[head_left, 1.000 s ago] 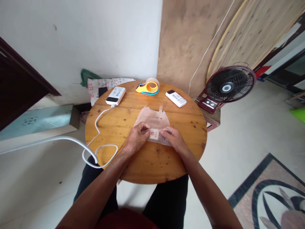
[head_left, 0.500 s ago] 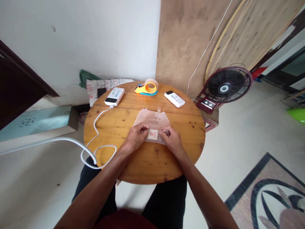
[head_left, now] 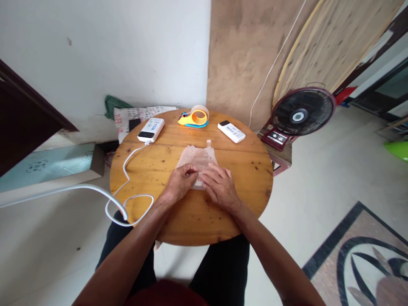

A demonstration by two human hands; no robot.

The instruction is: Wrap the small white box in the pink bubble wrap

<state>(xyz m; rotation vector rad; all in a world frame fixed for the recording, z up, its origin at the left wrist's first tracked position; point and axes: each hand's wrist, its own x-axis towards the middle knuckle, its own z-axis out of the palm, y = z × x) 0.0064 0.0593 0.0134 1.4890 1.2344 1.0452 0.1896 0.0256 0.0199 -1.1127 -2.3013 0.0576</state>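
A sheet of bubble wrap point(head_left: 196, 155) lies near the middle of the round wooden table, a short strip of clear tape point(head_left: 208, 143) sticking up from its far edge. My left hand point(head_left: 181, 182) pinches the wrap's left side between thumb and fingers. Flat across the right part of the wrap rests my right hand point(head_left: 219, 185), its fingers stretched out and pointing left. Under the fingers, the small white packet with red print is now hidden; only a pale near edge of the bundle shows between the hands.
On the table point(head_left: 178, 221) stand a yellow tape dispenser point(head_left: 193, 118), a white power bank point(head_left: 151, 129) with a white cable point(head_left: 127, 163), and another white power bank point(head_left: 231, 131). A fan point(head_left: 298, 115) stands to the right. The cable loops over the table's left edge.
My right hand has gone from pinching the wrap's right side to lying flat over it, folding that side leftward across the white packet. My left hand keeps its pinch.
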